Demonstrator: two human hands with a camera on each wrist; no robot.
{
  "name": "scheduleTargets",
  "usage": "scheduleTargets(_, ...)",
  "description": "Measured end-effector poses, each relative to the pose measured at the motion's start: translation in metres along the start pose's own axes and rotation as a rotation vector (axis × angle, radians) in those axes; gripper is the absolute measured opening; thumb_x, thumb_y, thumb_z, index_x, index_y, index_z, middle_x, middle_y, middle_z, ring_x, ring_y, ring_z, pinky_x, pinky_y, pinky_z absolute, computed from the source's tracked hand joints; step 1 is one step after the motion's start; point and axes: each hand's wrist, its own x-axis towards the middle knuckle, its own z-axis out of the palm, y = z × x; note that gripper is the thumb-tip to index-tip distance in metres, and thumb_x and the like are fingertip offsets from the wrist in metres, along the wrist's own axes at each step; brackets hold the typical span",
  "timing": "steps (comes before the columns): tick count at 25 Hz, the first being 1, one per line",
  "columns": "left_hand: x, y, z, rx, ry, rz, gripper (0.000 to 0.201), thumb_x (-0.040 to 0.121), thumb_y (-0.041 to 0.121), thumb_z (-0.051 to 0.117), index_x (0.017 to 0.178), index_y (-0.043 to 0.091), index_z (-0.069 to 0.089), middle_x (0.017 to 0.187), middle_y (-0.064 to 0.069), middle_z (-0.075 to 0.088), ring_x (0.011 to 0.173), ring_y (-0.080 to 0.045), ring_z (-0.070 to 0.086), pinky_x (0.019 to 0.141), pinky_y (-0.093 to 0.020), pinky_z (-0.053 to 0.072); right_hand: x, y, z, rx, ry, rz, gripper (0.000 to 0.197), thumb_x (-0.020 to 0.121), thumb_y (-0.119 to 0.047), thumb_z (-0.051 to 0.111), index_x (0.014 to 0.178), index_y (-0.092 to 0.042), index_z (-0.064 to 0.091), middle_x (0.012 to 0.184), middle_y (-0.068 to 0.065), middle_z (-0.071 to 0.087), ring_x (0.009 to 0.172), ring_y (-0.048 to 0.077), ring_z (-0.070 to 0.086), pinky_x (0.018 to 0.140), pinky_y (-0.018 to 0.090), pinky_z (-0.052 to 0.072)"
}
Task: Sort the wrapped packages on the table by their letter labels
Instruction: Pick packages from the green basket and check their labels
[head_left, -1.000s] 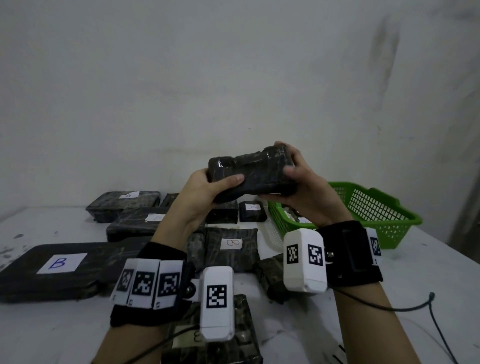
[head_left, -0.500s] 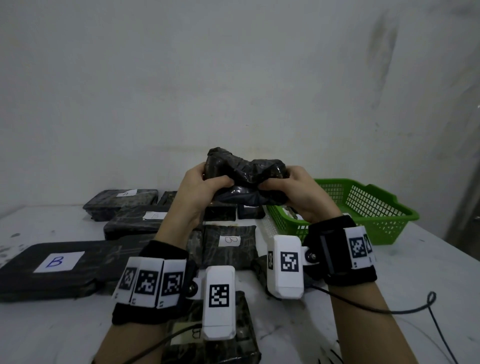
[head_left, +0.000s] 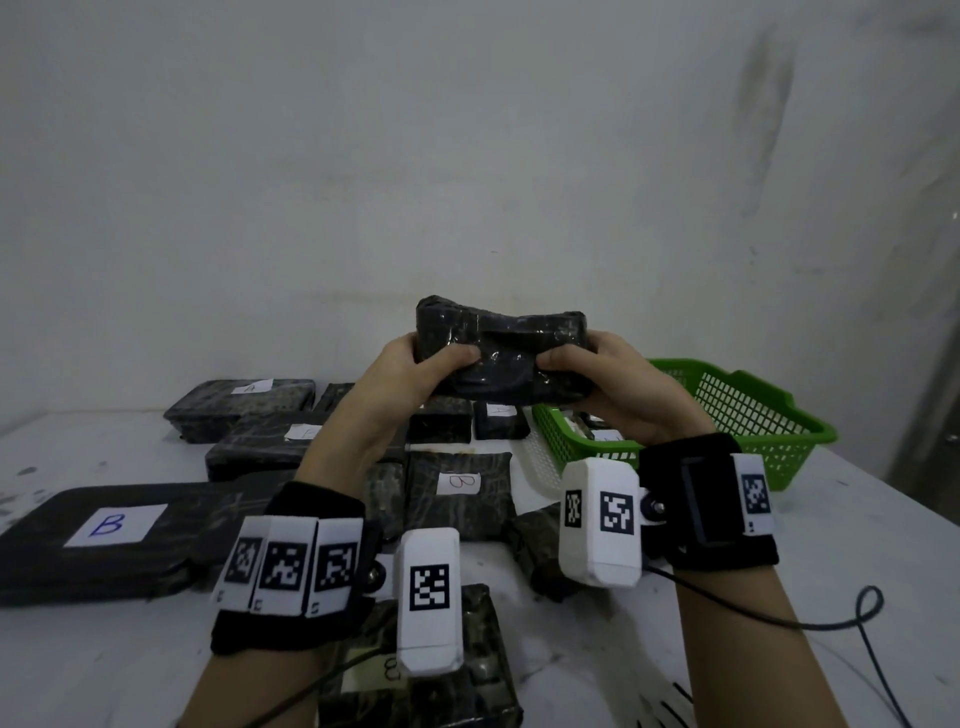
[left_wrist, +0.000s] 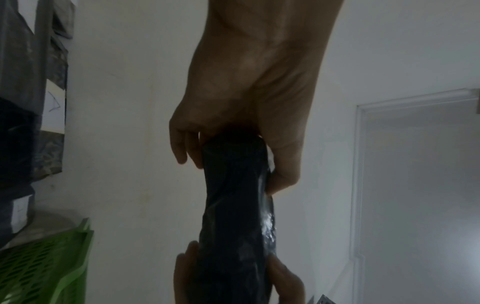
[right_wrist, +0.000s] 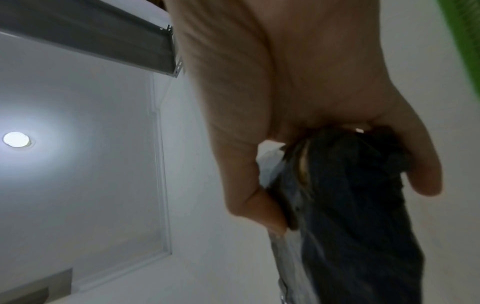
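Now | package (head_left: 501, 358) between left hand (head_left: 400, 379) and right hand (head_left: 618, 395) | thumbs on top

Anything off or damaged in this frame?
The held package, gripped by the left hand and right hand, sags in the middle, wrap crumpled, no letter label on the camera-facing side. No spills visible.

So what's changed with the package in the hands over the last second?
Both hands, left hand and right hand, have turned the black wrapped package over and lowered it slightly, regripping it by its ends. No label shows on the near face. The table's packages and green basket stayed put.
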Motion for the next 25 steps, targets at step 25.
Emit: scheduleTargets(25,-0.001,-0.002,0.004,-0.069,-0.031,0.095,0.014,0.083,0.007,0.063,0.089,0.020,0.063,0.086,0.003,0.068,0.074,-0.006,0.066,0.066,-0.014,0.052,0.003,-0.001,0.006,0.086,0.083,-0.086,0.027,0.083,0.011,0.048,0.078,-0.015,0.052,0.075,0.003,0.058,0.073,0.021,0.059,0.068,0.045,0.054)
